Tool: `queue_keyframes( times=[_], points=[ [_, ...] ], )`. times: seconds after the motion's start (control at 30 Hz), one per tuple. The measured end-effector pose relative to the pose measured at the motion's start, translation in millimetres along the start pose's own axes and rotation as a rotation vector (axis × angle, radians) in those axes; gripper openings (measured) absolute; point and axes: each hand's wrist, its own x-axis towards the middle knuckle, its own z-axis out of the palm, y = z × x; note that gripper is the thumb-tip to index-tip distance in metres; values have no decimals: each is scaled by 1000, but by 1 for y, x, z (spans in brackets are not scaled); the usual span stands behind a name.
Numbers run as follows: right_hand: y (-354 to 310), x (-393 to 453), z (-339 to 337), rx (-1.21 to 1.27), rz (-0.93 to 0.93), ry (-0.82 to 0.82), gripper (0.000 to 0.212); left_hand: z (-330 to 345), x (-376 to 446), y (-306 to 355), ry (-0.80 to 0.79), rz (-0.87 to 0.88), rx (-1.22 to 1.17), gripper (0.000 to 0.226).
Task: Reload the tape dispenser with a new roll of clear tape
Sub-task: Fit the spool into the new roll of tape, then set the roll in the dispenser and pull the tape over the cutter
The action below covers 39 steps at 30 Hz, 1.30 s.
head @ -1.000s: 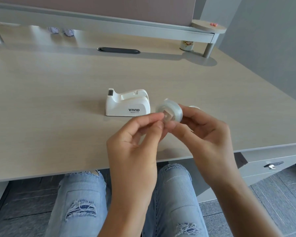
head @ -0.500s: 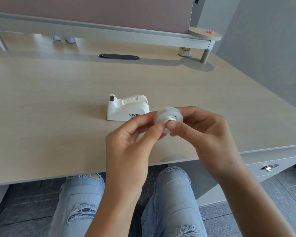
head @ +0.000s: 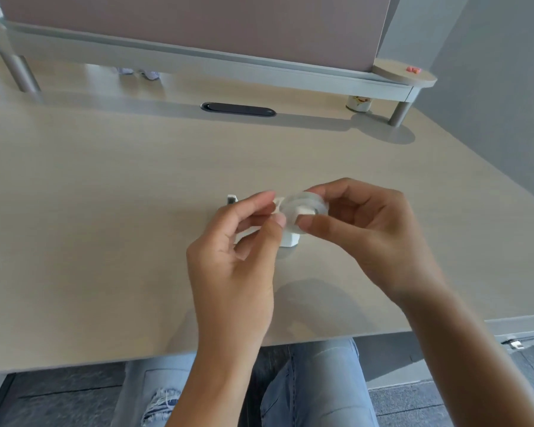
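Observation:
A clear tape roll (head: 302, 203) with a white core is held above the desk between both hands. My right hand (head: 364, 232) grips its right side with thumb and fingers. My left hand (head: 244, 251) pinches its left edge with thumb and forefinger. The white tape dispenser (head: 290, 240) stands on the desk right behind and below the hands; only its cutter end (head: 232, 199) and a lower corner show, the rest is hidden by my left hand.
The beige desk (head: 105, 211) has a black cable slot (head: 238, 109) at the back, under a raised grey shelf (head: 198, 57). A small white jar (head: 357, 103) stands beside the shelf's right leg. A drawer handle (head: 518, 342) is below right. My knees sit under the desk edge.
Both hands have moved forward and up with the tape roll, so they now cover most of the dispenser. The roll has tilted flatter.

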Motion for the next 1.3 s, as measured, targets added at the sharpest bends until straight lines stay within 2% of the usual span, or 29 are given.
queue_keyframes(
  times=[0.1, 0.23, 0.4, 0.5, 0.7, 1.03, 1.3],
  points=[
    [2, 26, -6, -124, -32, 88, 17, -3, 9, -6, 105, 65, 113, 17],
    [10, 52, -10, -357, -28, 30, 16, -9, 15, -19, 217, 133, 406, 25],
    [15, 59, -1, -500, -21, -84, 15, -10, 14, -22, 171, 35, 607, 46],
    [13, 61, 0, -586, -38, -134, 17, -12, 13, -21, 125, 2, 718, 51],
    [0, 69, -1, -798, -86, -268, 17, -10, 11, -22, 121, -24, 704, 52],
    [-17, 80, 9, -887, -26, -402, 12, -10, 10, -22, 112, -49, 717, 51],
    [-23, 80, 20, -1024, -13, -419, 10, -10, 11, -23, 113, -54, 716, 51]
  ],
)
